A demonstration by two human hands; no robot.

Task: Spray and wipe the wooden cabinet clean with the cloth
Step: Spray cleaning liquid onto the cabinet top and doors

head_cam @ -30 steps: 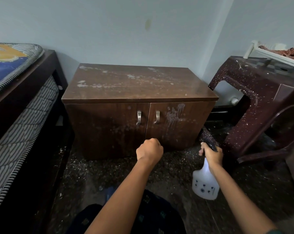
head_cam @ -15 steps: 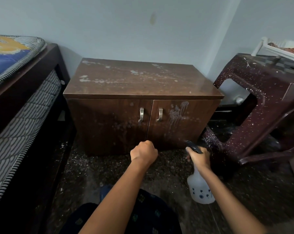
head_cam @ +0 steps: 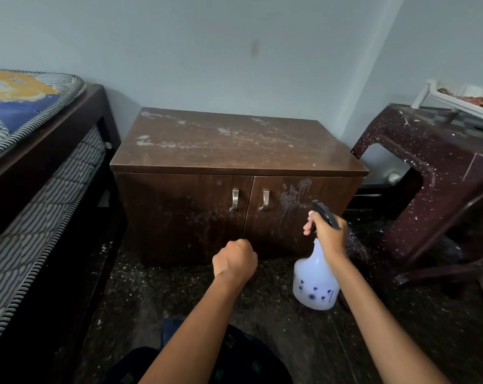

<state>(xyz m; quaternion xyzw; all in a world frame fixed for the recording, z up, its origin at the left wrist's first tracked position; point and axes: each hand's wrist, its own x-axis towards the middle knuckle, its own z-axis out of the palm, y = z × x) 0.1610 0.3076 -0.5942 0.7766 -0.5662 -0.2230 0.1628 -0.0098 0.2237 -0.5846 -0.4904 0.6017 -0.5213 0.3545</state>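
The cabinet (head_cam: 234, 151) stood on the floor (head_cam: 179, 295) against the wall (head_cam: 207, 51), between the bed (head_cam: 40, 189) and a maroon chair (head_cam: 429, 189). It was dark brown wood with two doors and two metal handles (head_cam: 234, 200). Pale, patchy smears (head_cam: 151, 141) marked the top, and whitish streaks (head_cam: 293, 195) ran down the right door. My right hand (head_cam: 327, 234) gripped the bottle (head_cam: 315, 281) at its neck, black nozzle aimed at that door. My left hand (head_cam: 234, 259) was clenched before the cabinet's lower front, nothing visible in it.
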